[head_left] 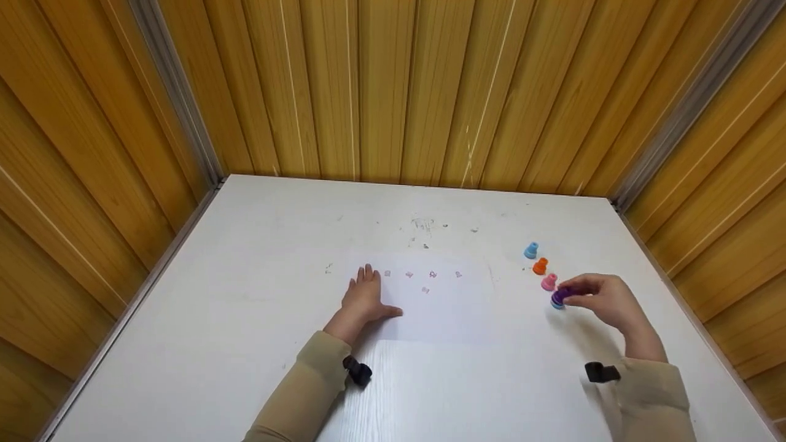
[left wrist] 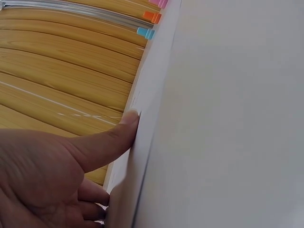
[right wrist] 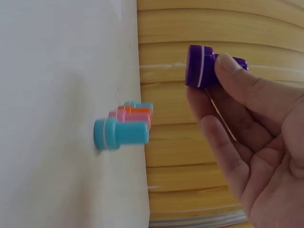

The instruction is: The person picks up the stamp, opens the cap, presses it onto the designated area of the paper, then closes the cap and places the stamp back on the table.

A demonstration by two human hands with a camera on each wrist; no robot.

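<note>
My right hand (head_left: 608, 301) pinches a purple toy stamp (right wrist: 202, 66) between thumb and fingers, held up off the table. Its round base, with a white ring, faces the tabletop. Just below it, partly covered in the head view, a teal stamp (right wrist: 127, 133) stands upright. Beyond that, a pink stamp (head_left: 549, 282), an orange stamp (head_left: 540, 266) and a light blue stamp (head_left: 531, 250) form a slanting row. My left hand (head_left: 363, 298) rests, thumb spread, on the left part of a white paper sheet (head_left: 442, 319). Small reddish printed marks (head_left: 433, 274) lie across its upper part.
The white table (head_left: 276, 233) carries dark scuffs (head_left: 424, 224) behind the paper. Yellow wood-look panels (head_left: 381, 92) stand along its back and both sides, with grey metal posts (head_left: 178, 92) in the corners.
</note>
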